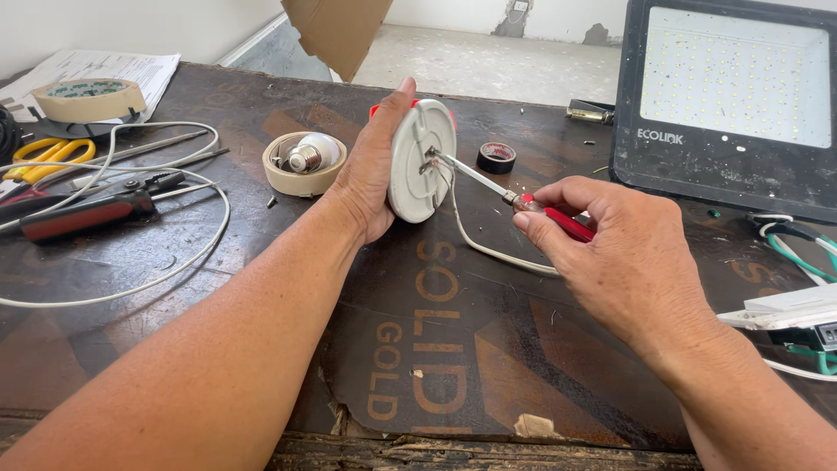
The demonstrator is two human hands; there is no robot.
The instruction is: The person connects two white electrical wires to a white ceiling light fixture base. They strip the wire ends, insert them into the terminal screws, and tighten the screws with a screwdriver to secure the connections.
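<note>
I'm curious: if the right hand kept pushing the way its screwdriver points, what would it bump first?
The right hand aims its screwdriver up-left; its tip already meets the round white fixture held by the left hand.

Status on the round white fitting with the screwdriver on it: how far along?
Done: a white wire already leads into the back of the round white plastic fitting. In hand: the left hand holds the fitting on edge; the right hand has the red-handled screwdriver with its tip at the centre terminal. Left, likely: the white bulb lies unfitted inside a tape roll.
</note>
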